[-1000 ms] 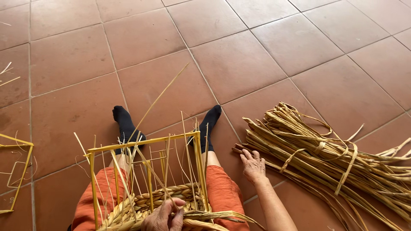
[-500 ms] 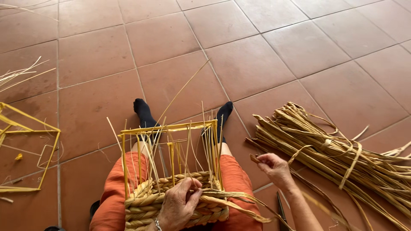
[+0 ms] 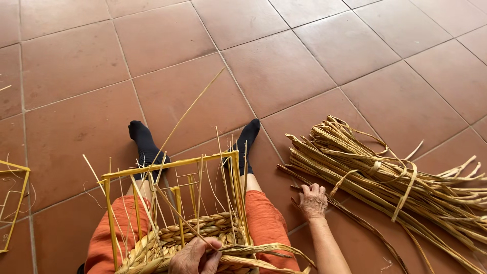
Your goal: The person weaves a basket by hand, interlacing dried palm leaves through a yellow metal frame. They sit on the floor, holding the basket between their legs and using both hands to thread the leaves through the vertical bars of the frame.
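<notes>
Our left hand [image 3: 195, 256] has its fingers closed on the woven straw at the rim of the basket [image 3: 175, 238], which sits on our lap inside a yellow wire frame [image 3: 170, 166]. Our right hand [image 3: 313, 201] lies flat on the tiled floor [image 3: 284, 66], fingers spread, on loose stalks at the near end of the tied straw bundle [image 3: 390, 177].

The terracotta tile floor [image 3: 314, 66] carries a tied bundle of dried reeds [image 3: 385, 177], just beyond the right hand [image 3: 313, 201] pressing on loose strands; an empty yellow wire frame [image 3: 12, 203] lies far left.
</notes>
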